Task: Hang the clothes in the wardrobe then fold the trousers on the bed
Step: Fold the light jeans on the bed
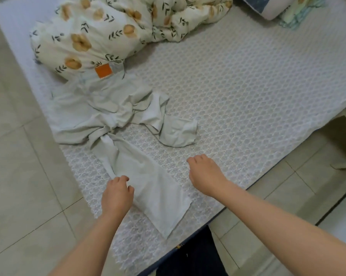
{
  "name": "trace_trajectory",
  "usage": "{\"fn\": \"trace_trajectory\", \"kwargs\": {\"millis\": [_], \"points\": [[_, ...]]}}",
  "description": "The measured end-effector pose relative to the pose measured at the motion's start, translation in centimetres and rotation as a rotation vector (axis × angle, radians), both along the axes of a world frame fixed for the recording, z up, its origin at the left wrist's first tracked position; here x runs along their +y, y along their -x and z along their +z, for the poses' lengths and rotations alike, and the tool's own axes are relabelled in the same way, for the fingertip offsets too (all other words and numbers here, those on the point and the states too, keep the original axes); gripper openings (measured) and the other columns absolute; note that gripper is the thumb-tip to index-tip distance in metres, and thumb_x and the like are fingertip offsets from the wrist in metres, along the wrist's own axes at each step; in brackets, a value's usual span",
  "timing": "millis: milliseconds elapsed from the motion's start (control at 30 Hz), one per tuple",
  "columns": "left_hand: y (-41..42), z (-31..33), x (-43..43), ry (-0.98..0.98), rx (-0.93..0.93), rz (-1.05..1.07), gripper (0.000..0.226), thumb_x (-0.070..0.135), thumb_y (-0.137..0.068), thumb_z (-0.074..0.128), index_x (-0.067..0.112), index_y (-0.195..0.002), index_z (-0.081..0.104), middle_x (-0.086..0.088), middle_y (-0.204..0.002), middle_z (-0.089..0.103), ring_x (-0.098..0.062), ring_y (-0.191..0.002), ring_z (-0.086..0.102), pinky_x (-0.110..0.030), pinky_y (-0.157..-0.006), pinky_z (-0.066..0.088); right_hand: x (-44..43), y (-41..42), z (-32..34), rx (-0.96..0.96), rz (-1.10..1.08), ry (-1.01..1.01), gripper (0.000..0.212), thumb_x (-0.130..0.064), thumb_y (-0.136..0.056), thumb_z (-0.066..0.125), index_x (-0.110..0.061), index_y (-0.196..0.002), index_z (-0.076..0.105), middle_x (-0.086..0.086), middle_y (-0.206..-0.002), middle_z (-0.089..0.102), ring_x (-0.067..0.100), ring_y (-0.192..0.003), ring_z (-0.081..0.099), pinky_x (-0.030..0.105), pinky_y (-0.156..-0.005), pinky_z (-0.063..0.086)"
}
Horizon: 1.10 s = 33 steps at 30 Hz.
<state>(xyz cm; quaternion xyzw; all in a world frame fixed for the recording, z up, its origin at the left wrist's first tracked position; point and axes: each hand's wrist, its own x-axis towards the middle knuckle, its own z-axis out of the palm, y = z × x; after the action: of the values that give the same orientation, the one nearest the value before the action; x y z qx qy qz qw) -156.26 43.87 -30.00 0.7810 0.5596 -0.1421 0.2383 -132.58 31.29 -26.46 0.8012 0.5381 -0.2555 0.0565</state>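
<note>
Straightening the pale grey-green trousers point(116, 108) looks to be the step in hand — they lie crumpled across the near-left part of the bed point(247, 96), waist end up against the floral quilt point(100, 30), orange patch point(103, 70) showing. Left hand point(117, 191) has its fingers curled onto the left edge of the near leg point(154, 188), apparently pinching the cloth. Right hand point(205, 172) is just right of that leg over bare bed, fingers curled under, nothing in them. The fabric bunches into a twist point(106, 134) where the legs meet, and the far leg point(178, 134) is doubled back on itself. Best to undo the twist first, draw both legs flat and parallel, then fold. The quilt crowds the waistband and would likely catch a spread-out garment. The near hem lies close to the bed's edge, tiled floor point(18, 176) below — a slide-off risk. Pillow point(267, 6) sits well apart at the far corner.
</note>
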Motion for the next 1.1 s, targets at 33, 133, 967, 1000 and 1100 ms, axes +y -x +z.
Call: {"fn": "trace_trajectory", "kwargs": {"millis": [33, 133, 967, 1000, 1100], "points": [[-0.3, -1.0, 0.7, 0.015, 0.000, 0.046, 0.037, 0.023, -0.099, 0.048, 0.011, -0.132, 0.056, -0.008, -0.130, 0.057, -0.026, -0.122, 0.046, -0.040, -0.093, 0.046, 1.4, -0.4, -1.1, 0.004, 0.038, 0.009, 0.027, -0.015, -0.096, 0.041, -0.011, -0.122, 0.048, 0.008, -0.118, 0.055, 0.026, -0.109, 0.048, 0.033, -0.090, 0.039], [-1.0, -3.9, 2.5, 0.066, -0.031, 0.201, 0.038, 0.024, -0.098, 0.052, 0.010, -0.133, 0.055, -0.011, -0.133, 0.054, -0.029, -0.123, 0.047, -0.042, -0.097, 0.044, 5.3, -1.7, -4.6, 0.016, 0.094, 0.019, 0.028, -0.015, -0.097, 0.041, -0.010, -0.124, 0.047, 0.009, -0.120, 0.053, 0.027, -0.110, 0.048, 0.034, -0.090, 0.039], [-3.0, -18.4, 11.6, -0.069, -0.371, 0.873, 0.061, 0.008, -0.098, 0.045, 0.024, -0.152, 0.022, -0.014, -0.125, 0.058, -0.036, -0.106, 0.057, -0.042, -0.086, 0.043, 26.0, -5.9, -20.9, 0.039, -0.026, -0.051, 0.076, -0.008, -0.092, 0.053, -0.008, -0.153, 0.007, 0.020, -0.136, 0.044, 0.040, -0.117, 0.050, 0.044, -0.094, 0.044], [-3.2, -18.2, 11.2, -0.094, -0.403, 0.843, 0.061, 0.008, -0.098, 0.043, 0.027, -0.152, 0.023, -0.013, -0.121, 0.059, -0.034, -0.102, 0.057, -0.042, -0.085, 0.044, 25.7, -6.0, -20.6, 0.052, -0.029, -0.082, 0.069, -0.005, -0.092, 0.052, -0.009, -0.151, 0.016, 0.019, -0.135, 0.045, 0.039, -0.118, 0.048, 0.044, -0.095, 0.044], [-4.2, -16.8, 10.1, -0.084, -0.497, 0.756, 0.055, 0.007, -0.099, 0.040, 0.030, -0.149, 0.036, -0.007, -0.136, 0.055, -0.030, -0.118, 0.054, -0.041, -0.099, 0.043, 23.7, -5.6, -19.5, 0.090, 0.023, -0.115, 0.052, -0.002, -0.092, 0.048, -0.011, -0.140, 0.035, 0.015, -0.130, 0.050, 0.034, -0.116, 0.048, 0.042, -0.094, 0.044]]}}
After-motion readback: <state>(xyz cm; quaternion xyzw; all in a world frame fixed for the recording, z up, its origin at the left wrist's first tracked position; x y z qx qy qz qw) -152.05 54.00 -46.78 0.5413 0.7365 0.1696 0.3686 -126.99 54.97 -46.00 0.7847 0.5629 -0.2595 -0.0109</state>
